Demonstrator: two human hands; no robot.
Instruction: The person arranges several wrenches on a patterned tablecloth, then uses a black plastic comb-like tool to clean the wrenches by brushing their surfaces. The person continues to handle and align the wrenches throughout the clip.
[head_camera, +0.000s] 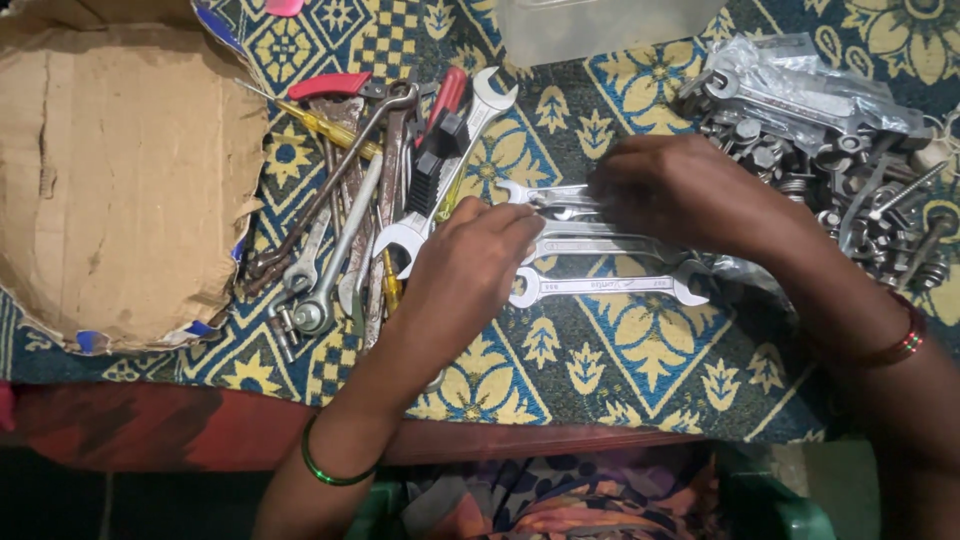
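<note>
Head view: the left hand (468, 262) lies palm down, fingers curled loosely, its fingertips resting on the near ends of a row of open-ended spanners (590, 240) laid side by side on the patterned cloth (620, 350); whether it actually grips one I cannot tell. The right hand (672, 190) covers the far ends of the same spanners, fingers bent down onto them, pressing rather than lifting; its grip is also hidden. The nearest spanner (600, 287) lies just below both hands, touched by neither as far as can be seen. Left of the left hand sits a jumbled heap of tools (360, 200), with a red-handled pair of pliers (330, 85) and a yellow screwdriver (325, 127); further left lies a torn cardboard sheet (120, 170). Right of the right hand is a pile of nuts and bolts (850, 190) under a clear plastic bag (800, 70); beyond the hands stands a translucent plastic box (590, 25).
</note>
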